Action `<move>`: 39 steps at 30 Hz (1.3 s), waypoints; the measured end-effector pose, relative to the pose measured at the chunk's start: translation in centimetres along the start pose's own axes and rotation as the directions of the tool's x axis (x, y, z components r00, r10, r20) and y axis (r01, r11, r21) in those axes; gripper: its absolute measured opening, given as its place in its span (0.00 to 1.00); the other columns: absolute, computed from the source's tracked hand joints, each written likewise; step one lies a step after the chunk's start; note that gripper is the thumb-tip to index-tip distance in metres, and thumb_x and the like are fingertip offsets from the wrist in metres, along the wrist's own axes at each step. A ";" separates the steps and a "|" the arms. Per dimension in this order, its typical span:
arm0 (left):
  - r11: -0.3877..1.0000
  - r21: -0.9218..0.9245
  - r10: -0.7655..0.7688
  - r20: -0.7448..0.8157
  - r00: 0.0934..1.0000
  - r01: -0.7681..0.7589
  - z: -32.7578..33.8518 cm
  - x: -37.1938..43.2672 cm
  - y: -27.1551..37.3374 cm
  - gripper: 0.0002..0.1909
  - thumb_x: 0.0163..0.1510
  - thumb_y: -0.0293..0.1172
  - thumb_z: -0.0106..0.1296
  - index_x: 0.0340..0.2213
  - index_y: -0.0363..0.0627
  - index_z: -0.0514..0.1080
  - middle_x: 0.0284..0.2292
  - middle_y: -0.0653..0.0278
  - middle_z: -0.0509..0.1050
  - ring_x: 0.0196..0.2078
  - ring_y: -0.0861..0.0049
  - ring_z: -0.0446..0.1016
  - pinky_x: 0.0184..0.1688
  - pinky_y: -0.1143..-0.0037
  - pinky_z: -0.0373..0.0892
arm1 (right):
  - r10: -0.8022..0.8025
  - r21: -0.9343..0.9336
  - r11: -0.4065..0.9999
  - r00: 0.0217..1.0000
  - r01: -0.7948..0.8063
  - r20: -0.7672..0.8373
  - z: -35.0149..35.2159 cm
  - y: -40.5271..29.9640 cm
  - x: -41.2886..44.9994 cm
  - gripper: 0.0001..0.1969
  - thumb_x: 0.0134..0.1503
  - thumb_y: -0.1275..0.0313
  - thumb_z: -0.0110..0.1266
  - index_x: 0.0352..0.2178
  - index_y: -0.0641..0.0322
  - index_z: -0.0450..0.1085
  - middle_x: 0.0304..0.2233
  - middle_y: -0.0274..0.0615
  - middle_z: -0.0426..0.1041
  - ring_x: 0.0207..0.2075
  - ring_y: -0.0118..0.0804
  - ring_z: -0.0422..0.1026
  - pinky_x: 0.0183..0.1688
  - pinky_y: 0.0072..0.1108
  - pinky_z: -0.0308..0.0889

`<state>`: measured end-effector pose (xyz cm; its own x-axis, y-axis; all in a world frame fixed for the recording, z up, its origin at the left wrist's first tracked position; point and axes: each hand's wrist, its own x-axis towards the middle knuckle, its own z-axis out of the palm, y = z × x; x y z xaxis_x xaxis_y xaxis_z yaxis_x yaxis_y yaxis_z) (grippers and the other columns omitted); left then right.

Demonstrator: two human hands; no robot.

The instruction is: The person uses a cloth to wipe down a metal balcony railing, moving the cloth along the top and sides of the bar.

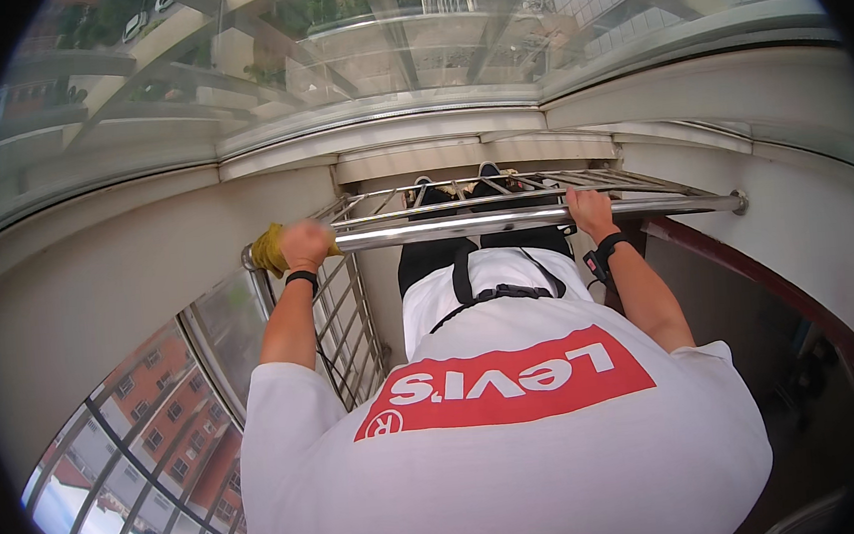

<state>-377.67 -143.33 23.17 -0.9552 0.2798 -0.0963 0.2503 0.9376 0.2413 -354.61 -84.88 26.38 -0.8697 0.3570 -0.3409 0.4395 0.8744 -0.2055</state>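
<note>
A thick, shiny metal handrail [454,227] runs across in front of my body, above a railing of thinner metal bars [370,211]. Near the rail's left end, my left hand [306,244] is closed on a yellow cloth [268,251] wrapped around the rail; that hand is slightly blurred. Farther right, my right hand [591,211] grips the bare rail, its fingers over the top. The rail's right end meets the wall at a round metal flange [739,202].
Large window panes [395,58] curve beyond the railing, with a ledge [386,131] below. At the left stand another barred railing [344,319] and a window with a grille [134,471]. A dark red edge [743,265] borders a dark area at the right. My feet show behind the bars.
</note>
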 end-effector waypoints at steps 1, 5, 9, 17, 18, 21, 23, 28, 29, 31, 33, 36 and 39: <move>0.999 -0.042 -0.012 0.071 0.997 0.015 0.1 0.7 0.6 0.15 0.46 0.46 0.55 0.20 0.48 0.71 0.22 0.57 0.74 0.28 0.55 0.73 0.37 0.61 0.68 | -0.120 0.028 0.993 0.991 0.119 0.066 0.2 0.6 -0.4 0.33 0.66 0.49 0.36 0.22 0.62 0.78 0.21 0.56 0.76 0.27 0.60 0.76 0.34 0.44 0.71; 0.906 0.064 0.416 0.042 0.908 -0.418 0.3 0.9 -0.5 0.19 0.42 0.53 0.58 0.22 0.50 0.70 0.19 0.60 0.72 0.25 0.59 0.73 0.36 0.64 0.69 | -0.164 -0.076 0.977 0.931 0.199 0.327 -0.4 1.2 -1.6 0.42 0.46 0.26 0.47 0.21 0.61 0.77 0.20 0.52 0.75 0.29 0.57 0.76 0.35 0.43 0.69; 0.946 0.020 0.324 -0.073 0.943 -0.323 -0.1 -0.5 1.2 0.19 0.42 0.52 0.58 0.20 0.50 0.68 0.18 0.62 0.73 0.23 0.60 0.73 0.28 0.63 0.69 | -0.176 -0.044 0.980 0.950 0.193 0.258 -0.2 1.8 -1.7 0.41 0.44 0.26 0.50 0.20 0.61 0.77 0.19 0.48 0.76 0.26 0.52 0.77 0.34 0.37 0.71; 0.943 0.007 0.331 -0.142 0.933 -0.334 -0.3 0.1 1.2 0.17 0.45 0.51 0.58 0.19 0.51 0.71 0.17 0.61 0.73 0.21 0.60 0.74 0.27 0.64 0.70 | -0.257 -0.037 0.964 0.961 0.262 0.099 -0.3 1.8 -0.7 0.33 0.45 0.35 0.58 0.19 0.59 0.75 0.17 0.49 0.72 0.24 0.56 0.73 0.30 0.40 0.68; 0.965 -0.009 0.262 -0.074 0.962 -0.263 -1.1 0.4 1.7 0.19 0.47 0.52 0.57 0.19 0.50 0.72 0.17 0.61 0.74 0.20 0.60 0.75 0.26 0.64 0.70 | -0.280 -0.074 0.956 0.957 0.285 0.070 0.0 2.0 -0.5 0.32 0.46 0.37 0.58 0.20 0.60 0.76 0.17 0.50 0.72 0.25 0.56 0.74 0.30 0.40 0.68; 0.987 -0.070 0.149 0.079 0.986 -0.144 -3.4 2.5 3.9 0.27 0.54 0.59 0.52 0.20 0.46 0.78 0.19 0.55 0.76 0.24 0.54 0.76 0.26 0.62 0.70 | -0.247 -0.121 0.957 0.959 0.264 0.142 0.0 2.4 -0.2 0.35 0.53 0.36 0.51 0.24 0.63 0.77 0.23 0.55 0.75 0.29 0.60 0.73 0.34 0.41 0.68; 0.966 -0.099 0.245 0.076 0.966 -0.238 -2.3 2.7 2.2 0.29 0.55 0.61 0.50 0.21 0.45 0.78 0.19 0.54 0.76 0.26 0.53 0.76 0.30 0.61 0.71 | -0.206 -0.072 0.969 0.934 0.236 0.291 -0.6 2.3 0.5 0.35 0.57 0.37 0.46 0.26 0.63 0.78 0.25 0.56 0.76 0.31 0.60 0.74 0.36 0.41 0.68; 0.961 -0.039 0.277 0.110 0.955 -0.274 -2.0 1.6 3.4 0.29 0.57 0.61 0.48 0.23 0.47 0.78 0.21 0.52 0.76 0.27 0.51 0.76 0.32 0.58 0.70 | -0.198 -0.040 0.978 0.968 0.207 0.155 0.0 2.6 -0.3 0.35 0.62 0.40 0.39 0.26 0.63 0.78 0.26 0.56 0.76 0.32 0.59 0.74 0.37 0.42 0.67; 0.958 -0.038 0.286 0.124 0.950 -0.283 -1.5 0.4 4.1 0.29 0.57 0.61 0.48 0.23 0.47 0.78 0.21 0.52 0.76 0.27 0.51 0.76 0.32 0.58 0.70 | -0.207 -0.081 0.973 0.974 0.214 0.089 0.1 2.5 -0.7 0.35 0.63 0.41 0.38 0.27 0.62 0.78 0.26 0.56 0.76 0.33 0.59 0.74 0.38 0.42 0.67; 0.963 -0.012 0.270 0.107 0.957 -0.271 -1.1 0.2 5.7 0.28 0.58 0.61 0.47 0.24 0.48 0.78 0.21 0.52 0.76 0.28 0.51 0.76 0.32 0.58 0.70 | -0.145 -0.100 0.983 0.985 0.155 0.096 0.0 2.5 -0.8 0.35 0.63 0.41 0.38 0.27 0.60 0.79 0.27 0.55 0.77 0.33 0.58 0.74 0.38 0.42 0.67; 0.955 0.011 0.293 0.091 0.952 -0.295 -1.1 0.2 6.2 0.27 0.58 0.59 0.47 0.24 0.48 0.78 0.22 0.52 0.77 0.28 0.51 0.76 0.32 0.58 0.70 | -0.207 -0.065 0.975 0.977 0.210 0.049 0.1 2.3 -0.8 0.35 0.63 0.41 0.38 0.25 0.59 0.80 0.27 0.54 0.77 0.32 0.58 0.74 0.37 0.42 0.67; 0.958 -0.016 0.287 0.070 0.955 -0.287 -0.7 0.7 5.5 0.28 0.58 0.61 0.46 0.25 0.48 0.77 0.21 0.52 0.77 0.29 0.50 0.76 0.32 0.57 0.71 | -0.199 -0.029 0.979 0.980 0.200 0.016 0.2 1.9 -1.0 0.35 0.64 0.41 0.37 0.24 0.59 0.80 0.24 0.54 0.76 0.31 0.59 0.74 0.36 0.42 0.68; 0.958 0.009 0.288 0.019 0.958 -0.288 -0.7 0.5 5.8 0.27 0.58 0.59 0.46 0.24 0.48 0.77 0.21 0.53 0.77 0.28 0.51 0.76 0.31 0.57 0.70 | -0.221 -0.062 0.973 0.975 0.220 0.000 0.3 2.1 -1.0 0.36 0.64 0.40 0.37 0.23 0.59 0.80 0.22 0.53 0.76 0.30 0.58 0.73 0.35 0.42 0.67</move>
<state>-376.84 -137.85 25.21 -0.8396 0.5416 -0.0416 0.5161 0.8193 0.2498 -352.72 -83.46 26.04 -0.9454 0.1552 -0.2868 0.2222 0.9502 -0.2183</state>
